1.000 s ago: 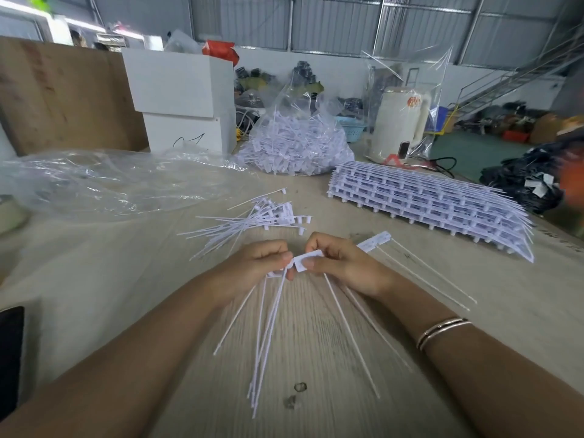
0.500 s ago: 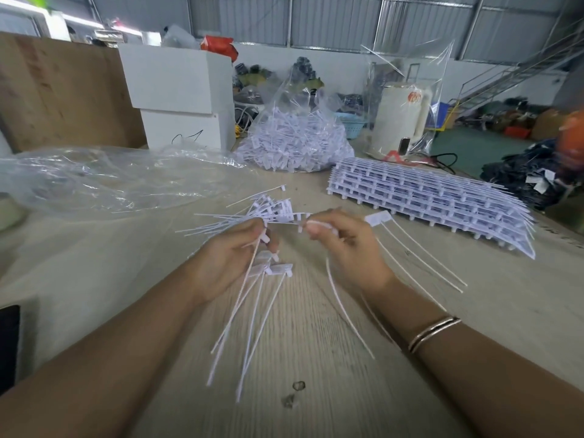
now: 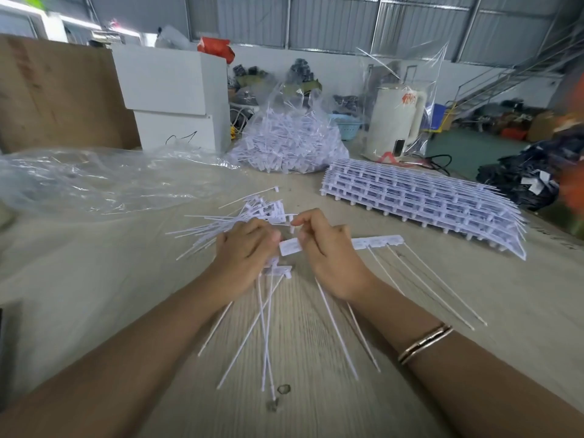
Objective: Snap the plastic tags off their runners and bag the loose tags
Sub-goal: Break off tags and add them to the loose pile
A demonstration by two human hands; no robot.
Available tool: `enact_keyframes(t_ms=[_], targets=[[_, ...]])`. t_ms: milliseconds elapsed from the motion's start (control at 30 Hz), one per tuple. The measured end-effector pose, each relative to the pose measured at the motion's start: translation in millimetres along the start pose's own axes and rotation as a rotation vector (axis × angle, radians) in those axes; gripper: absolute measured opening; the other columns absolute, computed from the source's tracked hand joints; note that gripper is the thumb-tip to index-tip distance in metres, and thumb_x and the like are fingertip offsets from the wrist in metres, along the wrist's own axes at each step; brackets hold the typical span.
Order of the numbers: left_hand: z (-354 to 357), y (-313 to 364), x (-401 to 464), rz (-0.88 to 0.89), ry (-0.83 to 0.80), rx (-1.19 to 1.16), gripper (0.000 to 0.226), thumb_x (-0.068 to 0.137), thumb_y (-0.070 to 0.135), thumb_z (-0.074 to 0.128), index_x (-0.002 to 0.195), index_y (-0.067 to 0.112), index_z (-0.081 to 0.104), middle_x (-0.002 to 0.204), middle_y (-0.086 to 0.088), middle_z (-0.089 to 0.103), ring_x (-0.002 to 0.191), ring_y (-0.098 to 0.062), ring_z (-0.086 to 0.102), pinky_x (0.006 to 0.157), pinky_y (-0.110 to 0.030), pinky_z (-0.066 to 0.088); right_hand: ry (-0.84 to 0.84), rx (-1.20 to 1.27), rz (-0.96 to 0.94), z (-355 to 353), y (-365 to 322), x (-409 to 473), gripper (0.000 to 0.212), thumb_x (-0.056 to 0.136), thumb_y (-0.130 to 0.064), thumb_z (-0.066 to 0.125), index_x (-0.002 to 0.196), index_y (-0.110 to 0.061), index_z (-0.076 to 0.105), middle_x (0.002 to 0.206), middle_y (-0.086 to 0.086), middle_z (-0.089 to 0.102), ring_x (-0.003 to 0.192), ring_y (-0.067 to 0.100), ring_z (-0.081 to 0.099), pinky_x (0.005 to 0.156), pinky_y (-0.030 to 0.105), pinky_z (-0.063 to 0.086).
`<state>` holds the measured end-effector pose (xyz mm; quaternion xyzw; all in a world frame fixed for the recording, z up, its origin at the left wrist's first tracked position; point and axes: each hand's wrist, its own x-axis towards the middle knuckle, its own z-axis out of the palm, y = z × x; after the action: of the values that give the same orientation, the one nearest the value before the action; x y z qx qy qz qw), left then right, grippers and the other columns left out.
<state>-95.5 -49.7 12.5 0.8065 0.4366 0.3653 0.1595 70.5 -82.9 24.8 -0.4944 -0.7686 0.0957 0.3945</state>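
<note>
Two hands meet over the desk point(image 3: 316, 406): left hand point(image 3: 245, 252) curled round a bundle of freed tags point(image 3: 268, 317), right hand point(image 3: 325, 251) pinching the runner strip point(image 3: 377, 241) (three tags still hang right of that hand). Risk, as I judge it: a sharp snap flicks a tag clear, or the bundle fans loose. One loose pile point(image 3: 234, 219) beyond the hands, one filled bag point(image 3: 289, 147) further back.

A single wide-angle camera sits on the person's head, looking forward and down across the wooden table point(image 3: 316, 406), close above both forearms, which enter from 7 and 5 o'clock. The left hand point(image 3: 245, 252) and right hand point(image 3: 328, 252) meet near frame centre. Toward 12 o'clock the view reaches a warehouse wall point(image 3: 347, 17).
</note>
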Motion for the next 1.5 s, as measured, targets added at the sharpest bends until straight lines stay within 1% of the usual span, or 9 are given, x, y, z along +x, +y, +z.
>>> enact_keyframes(t_ms=[133, 300, 567, 767, 967, 1167, 1300, 1400, 1500], targets=[[-1, 9, -2, 0.068, -0.065, -0.176, 0.022, 0.090, 0.042, 0.049, 0.072, 0.035, 0.059, 0.073, 0.017, 0.059, 0.084, -0.012, 0.051, 0.088, -0.034, 0.033, -0.049, 0.043, 0.025, 3, -3, 1, 0.010, 0.100, -0.019, 0.038, 0.106, -0.023, 0.044, 0.078, -0.022, 0.049, 0.075, -0.006, 0.048, 0.080, 0.029, 0.028], [-7, 4, -4, -0.046, -0.073, -0.339, 0.022, 0.094, 0.014, 0.051, 0.074, 0.020, 0.058, 0.072, -0.003, 0.055, 0.061, 0.000, 0.048, 0.060, -0.009, 0.036, -0.168, -0.019, 0.024, -21, 9, 1, 0.023, 0.087, -0.020, 0.059, 0.108, -0.017, 0.050, 0.105, 0.000, 0.062, 0.095, 0.017, 0.059, 0.085, 0.036, 0.048], [-6, -1, -2, -0.028, -0.123, -0.250, 0.021, 0.092, 0.024, 0.055, 0.075, 0.013, 0.063, 0.075, -0.019, 0.057, 0.069, -0.014, 0.051, 0.069, -0.030, 0.037, -0.029, -0.325, -0.180, -14, 11, 2, 0.024, 0.088, -0.033, 0.063, 0.103, -0.016, 0.069, 0.095, -0.001, 0.068, 0.082, 0.019, 0.063, 0.070, 0.036, 0.050], [-4, 2, -2, 0.046, -0.122, -0.187, 0.023, 0.091, 0.025, 0.058, 0.071, 0.034, 0.051, 0.071, 0.001, 0.050, 0.065, -0.008, 0.047, 0.063, -0.027, 0.033, -0.188, 0.065, -0.026, -16, 19, 3, 0.024, 0.095, -0.020, 0.053, 0.085, -0.005, 0.068, 0.072, 0.011, 0.065, 0.064, 0.022, 0.059, 0.066, 0.035, 0.049], [-7, 1, -1, -0.065, -0.174, -0.474, 0.042, 0.083, 0.037, 0.050, 0.091, -0.004, 0.054, 0.088, -0.024, 0.054, 0.077, -0.025, 0.052, 0.075, -0.034, 0.037, -0.220, 0.531, 0.162, -6, 15, 3, 0.020, 0.096, -0.015, 0.050, 0.082, -0.010, 0.063, 0.065, 0.002, 0.058, 0.057, 0.012, 0.054, 0.052, 0.021, 0.043], [-11, -3, -6, -0.090, -0.137, -0.783, 0.018, 0.083, 0.021, 0.055, 0.074, 0.005, 0.054, 0.079, -0.014, 0.042, 0.076, -0.020, 0.040, 0.068, -0.030, 0.029, -0.041, 0.697, 0.261, -21, 24, 3, 0.019, 0.095, -0.016, 0.049, 0.087, -0.007, 0.063, 0.069, 0.003, 0.063, 0.057, 0.018, 0.056, 0.053, 0.026, 0.047], [-1, -5, 0, -0.051, -0.105, -0.283, 0.022, 0.081, 0.035, 0.054, 0.070, 0.016, 0.053, 0.076, 0.003, 0.049, 0.077, -0.014, 0.046, 0.071, -0.028, 0.026, -0.082, 0.427, 0.124, -18, 23, -2, 0.004, 0.083, -0.016, 0.068, 0.087, -0.016, 0.066, 0.070, -0.005, 0.059, 0.063, 0.010, 0.051, 0.061, 0.020, 0.043], [9, -6, 3, -0.002, 0.008, 0.207, 0.010, 0.089, 0.035, 0.056, 0.086, 0.026, 0.056, 0.098, 0.010, 0.048, 0.099, -0.008, 0.045, 0.076, -0.026, 0.014, -0.130, 0.135, -0.013, -8, 15, 0, 0.017, 0.078, -0.022, 0.075, 0.091, -0.019, 0.065, 0.077, -0.007, 0.061, 0.067, 0.009, 0.053, 0.065, 0.029, 0.043], [8, -4, 1, -0.040, 0.020, 0.137, 0.032, 0.090, 0.043, 0.034, 0.103, 0.029, 0.059, 0.111, 0.009, 0.045, 0.114, -0.007, 0.041, 0.084, -0.028, 0.017, -0.085, -0.098, -0.110, -6, 10, 2, 0.024, 0.078, -0.029, 0.073, 0.094, -0.017, 0.059, 0.078, -0.011, 0.059, 0.065, 0.006, 0.053, 0.061, 0.025, 0.041]])
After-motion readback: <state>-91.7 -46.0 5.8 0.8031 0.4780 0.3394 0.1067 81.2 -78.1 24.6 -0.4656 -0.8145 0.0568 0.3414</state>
